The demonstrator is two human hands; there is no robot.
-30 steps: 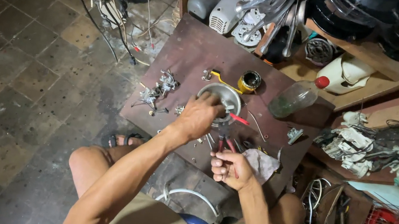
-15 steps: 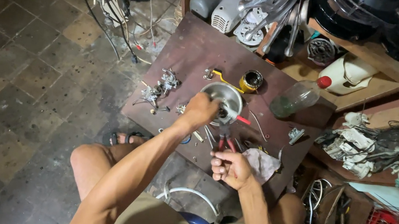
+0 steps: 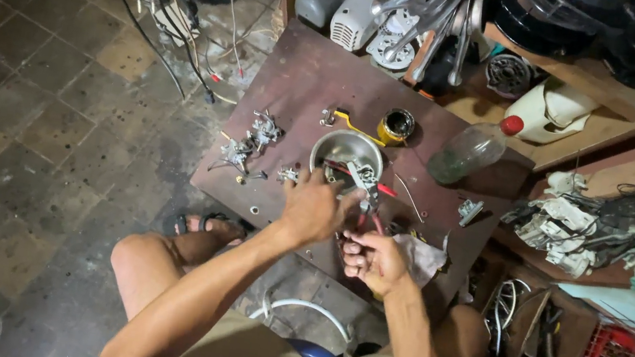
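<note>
Now, from my remote seat, I log this moment line by line.

Left hand: my left hand (image 3: 313, 207) sits at the near rim of the steel bowl (image 3: 343, 150), fingers curled inward; I cannot tell whether they pinch anything.

Right hand: my right hand (image 3: 372, 259) is closed around the red-handled pliers (image 3: 369, 199), whose nose points up toward the bowl.

Work piece: a small metal part (image 3: 360, 174) lies at the bowl's near edge, just beyond the plier tips; whether the tips grip it is too small to tell.

Board: the bowl stands mid-way on the dark wooden board (image 3: 308, 75), with loose metal fittings (image 3: 251, 142) to its left, a small tin (image 3: 396, 125) and a yellow-handled tool (image 3: 348, 121) behind it, and a plastic bottle with a red cap (image 3: 471, 149) to the right.

Risk, part: I judge the small piece could spring from the pliers and vanish among the clutter or onto the tiled floor (image 3: 22, 115), if the grip is shallow.

Risk, bowl: a sideways push from either hand could tip the light bowl.

Risk, fingers: left fingertips lie close to the plier nose; a slip could nip them.
</note>
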